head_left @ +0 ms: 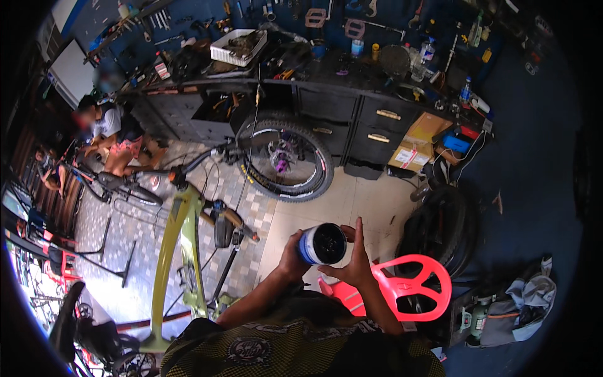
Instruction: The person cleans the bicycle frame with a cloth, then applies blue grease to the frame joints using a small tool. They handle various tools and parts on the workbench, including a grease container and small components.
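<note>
Around us is a bicycle workshop with a pale tiled floor (364, 201) and a long black workbench with drawers (352, 110) against a dark blue tool wall (295, 12). Largest among the things before us is the olive-yellow bicycle frame on a stand (179, 232), well off to the left of our fingers. Beyond our fingertips, leaning at the bench, stands a black knobby bicycle wheel with a purple hub (286, 160). Another dark tyre (440, 229) stands off to the right of our right hand. Just below and right of our fingers sits a red plastic chair with a cut-out back (408, 289). A brown cardboard box (418, 144) lies against the bench, farther up and right. At the far left a person crouches beside another bicycle (116, 141).

Smallest, and between our hands, is the round white-and-blue tub with dark contents (323, 244), open mouth toward us. Our left hand (295, 254) is curled about its left side, fingers closed on the wall. Our right hand (355, 261) cups its right side, palm against it, fingers (359, 232) stretched up loosely along the rim rather than clenched.
</note>
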Demonstrator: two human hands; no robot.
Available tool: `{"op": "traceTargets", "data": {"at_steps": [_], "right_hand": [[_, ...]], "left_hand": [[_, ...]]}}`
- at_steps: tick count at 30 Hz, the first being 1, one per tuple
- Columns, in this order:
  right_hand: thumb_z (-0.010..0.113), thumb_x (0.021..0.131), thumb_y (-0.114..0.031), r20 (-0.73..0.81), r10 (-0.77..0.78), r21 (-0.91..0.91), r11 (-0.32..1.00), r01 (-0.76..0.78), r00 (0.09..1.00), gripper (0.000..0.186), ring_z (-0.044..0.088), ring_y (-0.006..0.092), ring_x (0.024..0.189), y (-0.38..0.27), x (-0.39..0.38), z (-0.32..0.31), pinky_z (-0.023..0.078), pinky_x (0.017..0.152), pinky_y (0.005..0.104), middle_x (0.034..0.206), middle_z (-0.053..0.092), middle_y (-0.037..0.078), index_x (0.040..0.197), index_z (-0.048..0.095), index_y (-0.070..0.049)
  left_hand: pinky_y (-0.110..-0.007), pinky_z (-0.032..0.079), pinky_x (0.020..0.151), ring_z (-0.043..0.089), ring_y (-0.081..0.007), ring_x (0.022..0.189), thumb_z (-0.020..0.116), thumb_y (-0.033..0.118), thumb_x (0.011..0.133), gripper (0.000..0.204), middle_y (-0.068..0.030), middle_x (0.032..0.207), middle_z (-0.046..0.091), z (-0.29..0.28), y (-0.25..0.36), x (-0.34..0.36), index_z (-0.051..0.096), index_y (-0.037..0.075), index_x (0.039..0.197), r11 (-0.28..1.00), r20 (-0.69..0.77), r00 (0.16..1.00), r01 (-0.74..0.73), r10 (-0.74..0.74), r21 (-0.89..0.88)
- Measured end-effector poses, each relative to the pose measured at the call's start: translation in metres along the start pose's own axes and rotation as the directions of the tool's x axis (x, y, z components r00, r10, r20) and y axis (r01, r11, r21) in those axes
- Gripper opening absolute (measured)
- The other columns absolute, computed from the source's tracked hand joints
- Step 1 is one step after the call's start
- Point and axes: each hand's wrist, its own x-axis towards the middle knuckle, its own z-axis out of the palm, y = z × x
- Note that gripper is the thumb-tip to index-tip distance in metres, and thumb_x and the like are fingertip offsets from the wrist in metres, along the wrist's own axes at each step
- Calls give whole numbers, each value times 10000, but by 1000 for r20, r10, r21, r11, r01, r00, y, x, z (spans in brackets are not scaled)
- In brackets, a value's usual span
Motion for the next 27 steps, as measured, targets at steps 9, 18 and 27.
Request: {"op": "traceTargets", "data": {"at_steps": [9,18,27], "right_hand": [[979,693,-249,-152,36,17,999,-34,988,1431,592,339,1307,5,124,-16,453,1129,439,1419,562,217,1672,-30,16],[915,755,-129,-265,281,306,932,-195,923,1319,633,317,1256,44,165,-71,485,1125,426,1329,616,208,1701,-4,-86],[973,750,-332,-111,405,100,913,-395,908,1319,655,337,1203,141,267,-130,531,1021,454,1408,590,266,1699,92,-85]], "left_hand": [[-513,463,1152,562,-289,1392,531,543,1074,663,-113,1518,550,37,100,116,427,112,1567,986,205,972,90,-118,143],[-439,366,1200,509,-249,1378,816,350,938,788,-112,1461,533,56,136,230,398,30,1526,656,467,735,-41,-491,754],[-401,418,1186,538,-248,1367,974,254,748,1066,-140,1458,566,111,137,329,347,23,1578,605,304,905,-68,-297,793]]}}
